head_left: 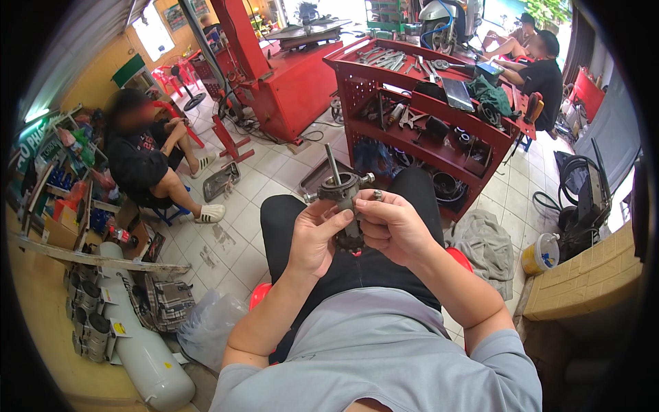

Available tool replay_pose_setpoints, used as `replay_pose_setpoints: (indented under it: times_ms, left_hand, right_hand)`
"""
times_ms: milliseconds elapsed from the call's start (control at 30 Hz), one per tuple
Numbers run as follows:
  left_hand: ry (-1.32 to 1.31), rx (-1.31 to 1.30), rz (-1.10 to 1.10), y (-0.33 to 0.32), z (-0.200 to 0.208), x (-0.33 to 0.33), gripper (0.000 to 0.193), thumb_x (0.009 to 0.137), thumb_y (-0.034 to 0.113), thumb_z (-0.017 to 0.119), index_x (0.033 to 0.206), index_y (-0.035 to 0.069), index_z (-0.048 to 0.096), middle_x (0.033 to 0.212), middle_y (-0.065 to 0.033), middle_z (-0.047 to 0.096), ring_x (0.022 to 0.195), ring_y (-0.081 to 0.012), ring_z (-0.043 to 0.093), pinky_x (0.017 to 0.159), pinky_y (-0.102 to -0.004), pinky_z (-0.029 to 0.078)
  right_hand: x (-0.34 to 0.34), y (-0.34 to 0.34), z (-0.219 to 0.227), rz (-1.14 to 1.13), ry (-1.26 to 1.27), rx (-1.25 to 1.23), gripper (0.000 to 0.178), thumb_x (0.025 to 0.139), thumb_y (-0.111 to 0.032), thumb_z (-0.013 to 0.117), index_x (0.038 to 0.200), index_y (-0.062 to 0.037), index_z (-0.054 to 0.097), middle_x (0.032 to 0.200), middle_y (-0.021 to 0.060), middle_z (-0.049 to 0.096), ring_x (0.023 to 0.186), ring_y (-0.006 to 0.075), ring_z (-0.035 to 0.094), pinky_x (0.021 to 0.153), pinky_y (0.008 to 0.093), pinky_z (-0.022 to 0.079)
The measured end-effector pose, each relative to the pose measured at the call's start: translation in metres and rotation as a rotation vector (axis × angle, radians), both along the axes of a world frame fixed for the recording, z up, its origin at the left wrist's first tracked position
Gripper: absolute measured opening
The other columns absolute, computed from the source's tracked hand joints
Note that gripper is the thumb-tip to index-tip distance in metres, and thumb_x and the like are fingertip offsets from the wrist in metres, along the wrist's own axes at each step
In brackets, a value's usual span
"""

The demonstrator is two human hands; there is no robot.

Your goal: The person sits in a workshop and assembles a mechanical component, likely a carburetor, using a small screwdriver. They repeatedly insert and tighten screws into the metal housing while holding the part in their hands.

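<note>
We clamp our left hand's (316, 235) grip around a dark metal part (341, 193) above our lap (336, 278); our right hand's (392, 221) grip pinches a small metal piece (377, 195) beside it. Wrenches (384, 60) lie in the red cart's (395, 83) top tray; a bucket (529, 261) holds something blue (547, 259).

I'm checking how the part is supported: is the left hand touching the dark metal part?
Touching: the head view shows the left hand holding the metal part, its thumb lying across the part's body.
</note>
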State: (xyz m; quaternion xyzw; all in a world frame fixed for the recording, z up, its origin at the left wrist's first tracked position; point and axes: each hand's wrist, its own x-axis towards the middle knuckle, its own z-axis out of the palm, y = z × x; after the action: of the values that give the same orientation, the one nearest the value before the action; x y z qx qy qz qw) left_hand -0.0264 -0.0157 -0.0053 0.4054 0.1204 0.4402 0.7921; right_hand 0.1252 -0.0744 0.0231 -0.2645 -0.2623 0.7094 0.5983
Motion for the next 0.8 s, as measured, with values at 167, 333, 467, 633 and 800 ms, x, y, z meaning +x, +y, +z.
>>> replay_pose_setpoints:
  times_ms: [167, 333, 467, 633, 800]
  left_hand:
    - [0.004, -0.035, -0.021, 0.002, -0.003, -0.002, 0.026, 0.083, -0.003, 0.067, 0.107, 0.008, 0.068, 0.100, -0.0032, 0.068, 0.090, -0.0111, 0.061, 0.080, -0.0269, 0.047]
    - [0.005, -0.088, -0.016, 0.000, -0.001, 0.000, 0.026, 0.082, -0.003, 0.067, 0.106, 0.008, 0.068, 0.100, -0.0031, 0.068, 0.091, -0.0106, 0.061, 0.082, -0.0261, 0.046]
    - [0.016, -0.074, 0.032, 0.001, 0.000, 0.001, 0.026, 0.082, -0.003, 0.067, 0.106, 0.007, 0.067, 0.101, -0.0038, 0.069, 0.093, -0.0109, 0.062, 0.084, -0.0262, 0.046]
    - [0.024, -0.084, 0.071, 0.000, -0.002, 0.001, 0.027, 0.081, -0.003, 0.068, 0.107, 0.007, 0.067, 0.101, -0.0042, 0.069, 0.093, -0.0112, 0.062, 0.084, -0.0267, 0.048]
    - [0.001, -0.090, 0.058, -0.003, 0.002, 0.003, 0.028, 0.081, -0.003, 0.068, 0.108, 0.006, 0.066, 0.101, -0.0047, 0.068, 0.092, -0.0118, 0.062, 0.083, -0.0267, 0.048]
  right_hand:
    - [0.002, 0.002, -0.002, 0.003, -0.025, -0.002, 0.010, 0.092, -0.015, 0.059, 0.083, -0.0114, 0.056, 0.056, -0.0098, 0.034, 0.042, 0.0021, 0.027, 0.039, 0.0217, 0.017]
    - [0.002, 0.002, -0.002, -0.016, -0.102, -0.012, 0.015, 0.094, -0.018, 0.055, 0.081, -0.0117, 0.054, 0.056, -0.0099, 0.033, 0.043, 0.0019, 0.025, 0.039, 0.0216, 0.017]
    - [0.010, -0.002, -0.003, -0.060, -0.254, -0.001, 0.018, 0.097, -0.024, 0.049, 0.090, -0.0079, 0.054, 0.060, -0.0077, 0.033, 0.047, 0.0024, 0.028, 0.041, 0.0207, 0.018]
    - [0.004, -0.002, -0.008, -0.274, -0.462, 0.291, 0.019, 0.097, -0.021, 0.050, 0.102, -0.0035, 0.055, 0.068, -0.0047, 0.037, 0.057, 0.0041, 0.034, 0.050, 0.0182, 0.026]
    - [0.012, 0.003, 0.009, -0.646, -1.158, 0.748, 0.015, 0.092, -0.011, 0.061, 0.100, 0.0009, 0.059, 0.076, -0.0026, 0.054, 0.066, 0.0031, 0.046, 0.059, 0.0176, 0.039]
